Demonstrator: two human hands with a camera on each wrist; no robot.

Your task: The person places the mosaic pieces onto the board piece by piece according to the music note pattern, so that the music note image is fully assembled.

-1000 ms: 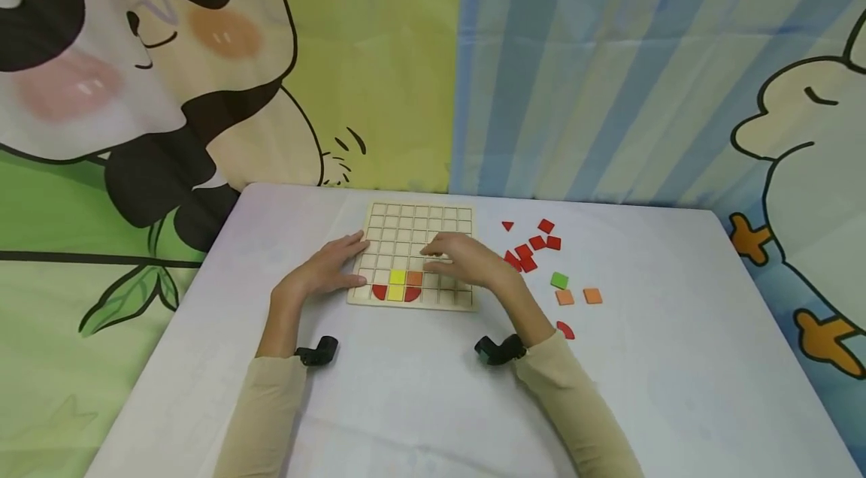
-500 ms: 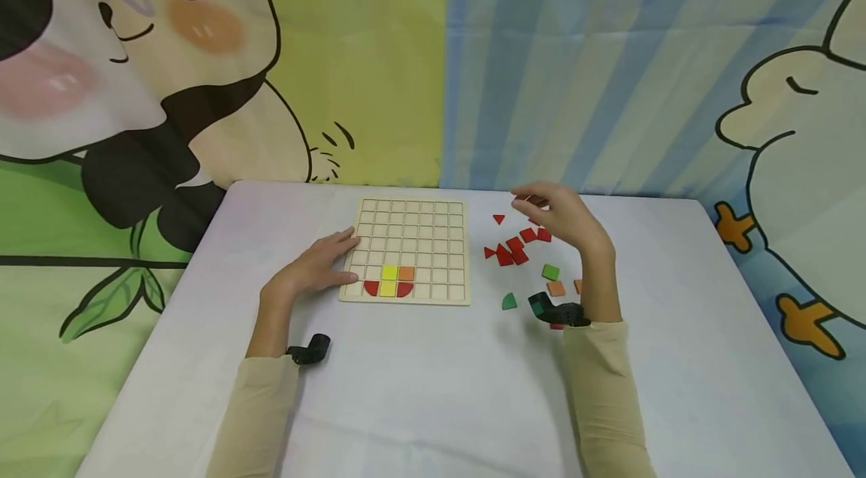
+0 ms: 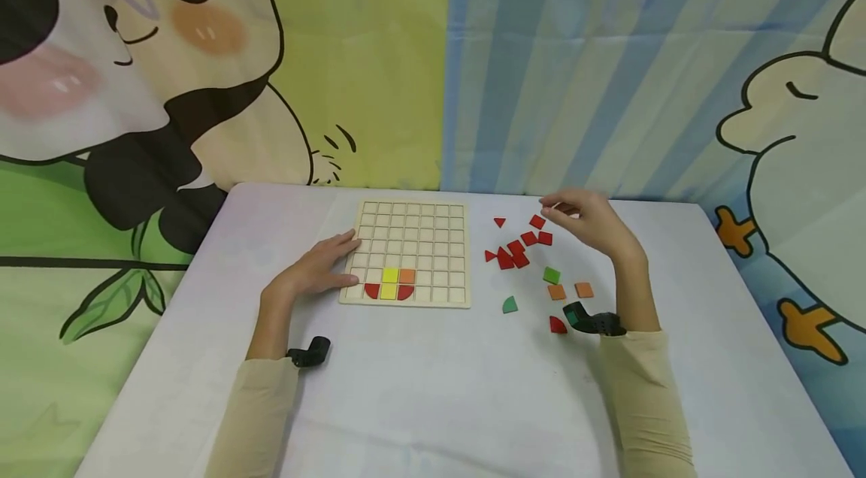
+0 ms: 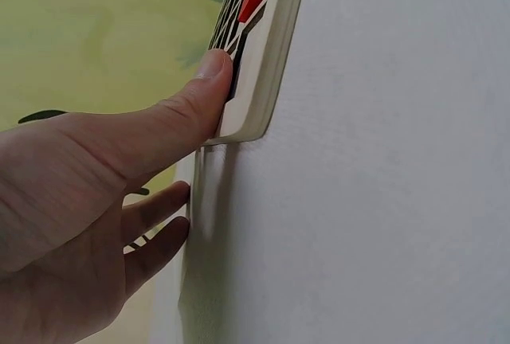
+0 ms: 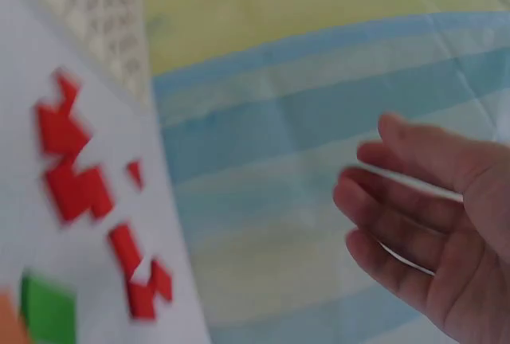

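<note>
My left hand [image 3: 313, 266] rests at the left edge of a pale wooden grid board [image 3: 438, 246], its thumb [image 4: 209, 69] on the near corner. Two yellow squares [image 3: 389, 283], an orange square [image 3: 407, 276] and two red rounded pieces [image 3: 372, 291] lie in the board's near rows. In the head view my right hand [image 3: 590, 222] hovers right of the loose red pieces [image 3: 519, 256]. Its fingers [image 5: 362, 201] are loosely bent with nothing between them.
Right of the board lie a light green square [image 3: 551, 275], two orange squares [image 3: 556, 291], a green quarter-round piece [image 3: 510, 304] and a red quarter-round piece [image 3: 558, 325]. The white-covered table [image 3: 433, 388] ends at a printed cloth backdrop [image 3: 575, 87].
My right hand has moved from over the board to the right, past the red pieces. The green quarter-round piece has come into view. My left hand stays at the board's edge.
</note>
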